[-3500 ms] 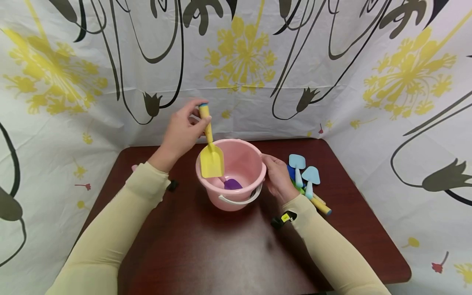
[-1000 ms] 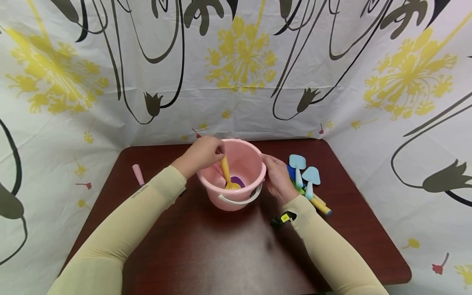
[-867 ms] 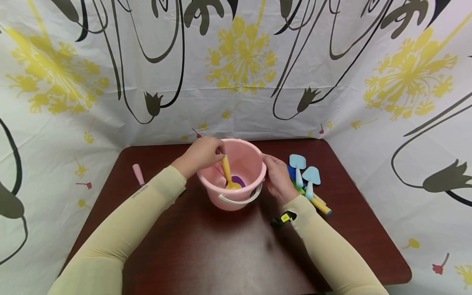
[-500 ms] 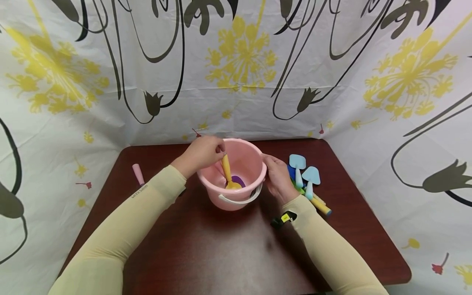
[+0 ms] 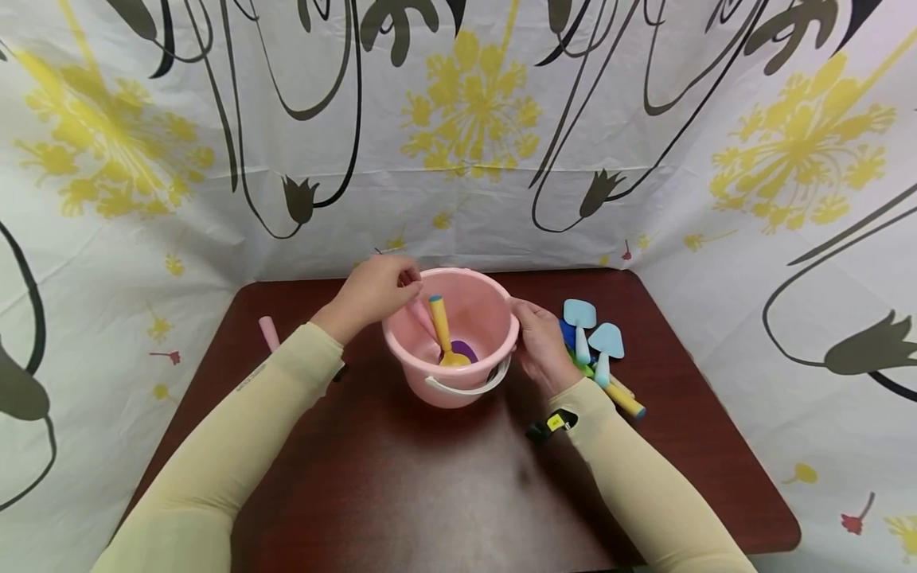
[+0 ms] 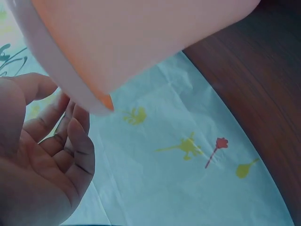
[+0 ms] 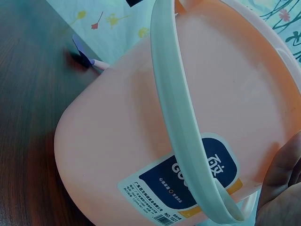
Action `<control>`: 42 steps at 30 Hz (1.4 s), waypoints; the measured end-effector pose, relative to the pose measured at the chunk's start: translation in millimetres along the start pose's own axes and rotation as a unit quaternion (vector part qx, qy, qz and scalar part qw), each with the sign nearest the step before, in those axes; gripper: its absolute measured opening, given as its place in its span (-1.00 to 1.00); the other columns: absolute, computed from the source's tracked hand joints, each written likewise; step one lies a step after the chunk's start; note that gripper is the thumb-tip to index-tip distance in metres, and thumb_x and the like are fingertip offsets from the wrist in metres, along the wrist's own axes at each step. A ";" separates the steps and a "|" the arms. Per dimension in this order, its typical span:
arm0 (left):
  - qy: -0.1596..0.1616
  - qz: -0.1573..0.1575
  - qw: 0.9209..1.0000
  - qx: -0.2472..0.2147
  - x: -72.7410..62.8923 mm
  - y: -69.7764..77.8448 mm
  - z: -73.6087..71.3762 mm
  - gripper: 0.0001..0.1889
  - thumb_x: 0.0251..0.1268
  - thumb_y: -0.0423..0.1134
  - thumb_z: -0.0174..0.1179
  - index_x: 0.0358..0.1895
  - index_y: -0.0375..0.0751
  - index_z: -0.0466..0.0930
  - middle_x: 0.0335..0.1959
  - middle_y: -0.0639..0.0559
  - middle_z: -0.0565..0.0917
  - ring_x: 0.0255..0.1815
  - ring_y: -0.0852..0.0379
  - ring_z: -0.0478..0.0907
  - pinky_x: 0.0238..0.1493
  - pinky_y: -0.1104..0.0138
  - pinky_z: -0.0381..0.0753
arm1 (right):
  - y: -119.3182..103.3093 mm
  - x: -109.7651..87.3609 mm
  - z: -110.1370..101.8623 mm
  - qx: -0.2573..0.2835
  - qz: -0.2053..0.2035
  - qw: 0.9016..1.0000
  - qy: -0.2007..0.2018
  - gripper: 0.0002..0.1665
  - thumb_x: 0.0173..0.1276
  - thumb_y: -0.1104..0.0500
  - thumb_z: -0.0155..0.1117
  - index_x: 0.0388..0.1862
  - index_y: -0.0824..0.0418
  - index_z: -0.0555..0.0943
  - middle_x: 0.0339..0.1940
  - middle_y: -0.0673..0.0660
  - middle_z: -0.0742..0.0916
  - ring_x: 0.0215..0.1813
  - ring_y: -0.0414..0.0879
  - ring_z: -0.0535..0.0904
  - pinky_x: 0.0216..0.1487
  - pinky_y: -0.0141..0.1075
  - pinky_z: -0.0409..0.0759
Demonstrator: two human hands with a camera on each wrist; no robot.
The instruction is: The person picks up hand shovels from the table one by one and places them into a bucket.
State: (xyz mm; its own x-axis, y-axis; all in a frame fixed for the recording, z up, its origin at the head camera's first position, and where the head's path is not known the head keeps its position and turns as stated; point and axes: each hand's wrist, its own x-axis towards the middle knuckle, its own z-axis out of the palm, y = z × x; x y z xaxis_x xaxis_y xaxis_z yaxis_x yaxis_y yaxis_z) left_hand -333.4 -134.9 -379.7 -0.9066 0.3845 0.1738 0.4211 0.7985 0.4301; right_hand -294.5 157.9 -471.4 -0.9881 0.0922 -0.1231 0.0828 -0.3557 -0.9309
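Observation:
A pink bucket [image 5: 423, 388] with a white handle [image 5: 469, 391] stands on the table. Inside it, a yellow toy shovel [image 5: 440, 322] leans handle up, blue at the tip, beside a pink shovel handle [image 5: 424, 320] and a purple blade [image 5: 467, 350]. My left hand [image 5: 368, 293] hovers at the bucket's left rim, over the pink handle; in the left wrist view its fingers are loosely bent with nothing between them. On the other side my right hand [image 5: 542, 346] grips the bucket's right rim.
Right of the bucket lies a pile of toy tools, with light blue shovels [image 5: 606, 342] on top and a yellow handle [image 5: 625, 400] sticking out. Another pink handle [image 5: 269, 333] lies at the table's left, partly behind my left sleeve [image 5: 279, 398]. Patterned cloth [image 5: 458, 215] walls the table.
The left hand lowered the yellow shovel into the bucket, let it go and has drawn back up and left. The right hand keeps its place at the rim.

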 end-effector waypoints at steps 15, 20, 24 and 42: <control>0.093 -0.046 0.993 -0.057 -36.5 -72.8 -29.4 -0.80 0.64 -0.15 0.26 -0.05 -0.19 0.79 -0.10 -0.16 0.81 -0.02 -0.14 0.69 0.12 -0.07 0.64 | 1.7 0.7 -0.9 0.002 0.002 1.000 -0.002 -0.69 0.62 0.06 0.41 0.06 0.28 0.84 -0.35 0.09 0.78 -0.42 -0.14 0.62 -0.46 -0.42 0.61; 0.105 -0.095 0.988 -0.056 -54.5 -110.1 -36.5 -0.75 0.67 -0.12 0.22 -0.01 -0.24 0.78 -0.05 -0.24 0.79 -0.05 -0.20 0.66 0.04 -0.11 0.63 | 0.3 -0.6 -2.1 -0.012 0.005 1.000 -0.011 -0.63 0.65 0.02 0.39 0.16 0.27 0.83 -0.26 0.11 0.79 -0.33 -0.09 0.64 -0.40 -0.42 0.65; 0.091 -0.150 0.980 -0.096 -65.0 -140.3 -38.0 -0.67 0.73 -0.05 0.16 0.05 -0.25 0.77 -0.03 -0.28 0.79 -0.03 -0.20 0.69 -0.07 0.02 0.61 | -0.3 -1.2 -1.8 -0.012 0.002 1.000 -0.014 -0.60 0.65 0.02 0.39 0.18 0.30 0.81 -0.25 0.13 0.78 -0.32 -0.08 0.64 -0.39 -0.41 0.65; 0.107 -0.308 0.942 -0.077 -103.6 -241.5 -4.5 -0.51 0.66 -0.05 0.03 0.14 -0.52 0.62 0.18 -0.50 0.64 0.16 -0.44 0.58 0.21 -0.23 0.61 | -0.8 -1.8 -1.5 -0.021 0.005 1.000 -0.002 -0.65 0.66 0.06 0.33 0.23 0.20 0.83 -0.02 0.21 0.83 -0.20 -0.04 0.69 -0.36 -0.40 0.68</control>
State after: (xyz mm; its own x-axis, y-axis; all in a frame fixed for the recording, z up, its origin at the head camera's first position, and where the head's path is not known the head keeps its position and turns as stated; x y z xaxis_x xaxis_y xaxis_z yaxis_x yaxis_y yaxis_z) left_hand -341.3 -369.7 -497.6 -0.9690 -0.2465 0.0171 -0.1813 0.7565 0.6284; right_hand -292.6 159.5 -471.0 -0.9875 0.0855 -0.1324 0.0990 -0.3170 -0.9433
